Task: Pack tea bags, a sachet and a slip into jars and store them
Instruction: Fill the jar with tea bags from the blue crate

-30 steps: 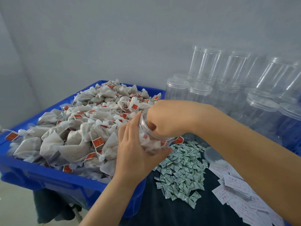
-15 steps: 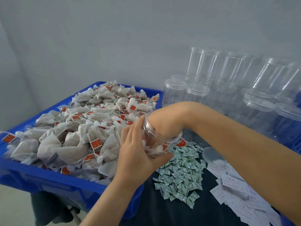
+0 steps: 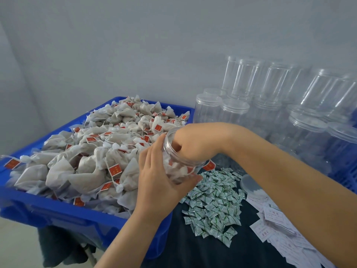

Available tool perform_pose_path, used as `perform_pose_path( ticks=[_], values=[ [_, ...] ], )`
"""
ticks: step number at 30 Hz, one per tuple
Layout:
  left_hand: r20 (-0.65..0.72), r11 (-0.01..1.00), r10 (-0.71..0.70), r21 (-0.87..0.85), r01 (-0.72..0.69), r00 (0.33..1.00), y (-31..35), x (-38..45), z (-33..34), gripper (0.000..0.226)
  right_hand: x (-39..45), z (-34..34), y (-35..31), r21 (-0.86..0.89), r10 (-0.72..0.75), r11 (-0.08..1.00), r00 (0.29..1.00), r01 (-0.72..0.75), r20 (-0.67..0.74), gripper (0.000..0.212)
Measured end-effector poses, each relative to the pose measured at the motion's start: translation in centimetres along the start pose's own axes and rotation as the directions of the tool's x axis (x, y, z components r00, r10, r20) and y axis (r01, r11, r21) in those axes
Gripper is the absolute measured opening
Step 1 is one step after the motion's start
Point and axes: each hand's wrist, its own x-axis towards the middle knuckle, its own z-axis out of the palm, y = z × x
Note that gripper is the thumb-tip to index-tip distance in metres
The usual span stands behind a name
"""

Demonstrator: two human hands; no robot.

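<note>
- Clear plastic makes up the open jar (image 3: 180,163), so the white tea bags packed inside show through its wall; the jar sits tilted over the near right corner of the blue crate (image 3: 63,213), its mouth turned up and to the right.
- The left hand (image 3: 160,182) wraps the jar from the left, fingers spread over the wall and thumb under its lower side; this grip likely braces the jar against the push from above.
- The right hand (image 3: 185,144) enters the mouth past the knuckles. Its fingers are hidden inside, so their curl and any hold on a bag cannot be told; judging by depth, it is pressing the contents down.
- One red tag (image 3: 209,165) hangs outside the rim on its string.
- The loose tea bags (image 3: 92,151) heap in the crate just left of the jar, within short reach for refilling.
- The green-and-white sachets (image 3: 214,204) lie piled on the dark cloth (image 3: 193,254) below the jar, and the printed slips (image 3: 274,225) lie right of them; both appear staged for the next steps.
- A loose lid (image 3: 251,185) rests between sachets and slips.
- Empty lidded jars (image 3: 233,115) stand stacked at the wall.
</note>
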Motion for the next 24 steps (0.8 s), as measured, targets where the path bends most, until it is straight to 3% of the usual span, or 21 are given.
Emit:
perform_pose_path(
  ticks=[3,7,10,13,17,19,24],
  values=[
    [0.009,1.0,0.008,0.023,-0.008,1.0,0.2,0.0,-0.1,0.108,-0.6,-0.6,0.4,0.049,-0.056,0.997,0.998,0.055,0.01,0.03],
    [0.033,1.0,-0.012,0.028,0.011,0.999,0.2,0.1,0.0,0.109,-1.8,-1.7,1.0,0.391,-0.069,0.912,0.985,0.127,-0.159,0.017],
    [0.02,0.998,-0.047,0.044,0.046,0.999,0.5,0.2,0.1,0.11,-1.1,-2.0,0.2,0.37,-0.053,0.904,0.915,0.215,-0.4,0.017],
    [0.01,0.999,-0.02,0.038,0.019,1.0,0.6,0.3,0.0,0.103,0.4,-1.8,-2.4,0.235,-0.104,0.938,0.856,0.253,-0.506,0.019],
    [0.012,0.996,-0.043,0.075,0.042,0.999,0.8,0.3,-0.1,0.092,3.7,-1.4,-4.9,0.038,-0.14,0.987,0.948,0.157,-0.286,0.03],
    [0.028,0.993,-0.098,0.076,0.095,0.995,0.8,0.4,-0.1,0.095,5.4,-1.1,-5.0,-0.088,-0.115,0.991,0.981,0.102,-0.154,0.023],
    [0.073,0.975,-0.222,-0.002,0.223,0.972,0.7,0.6,-0.2,0.091,7.3,-1.0,-5.5,-0.232,-0.078,0.97,0.996,0.065,-0.046,0.042]
  ],
)
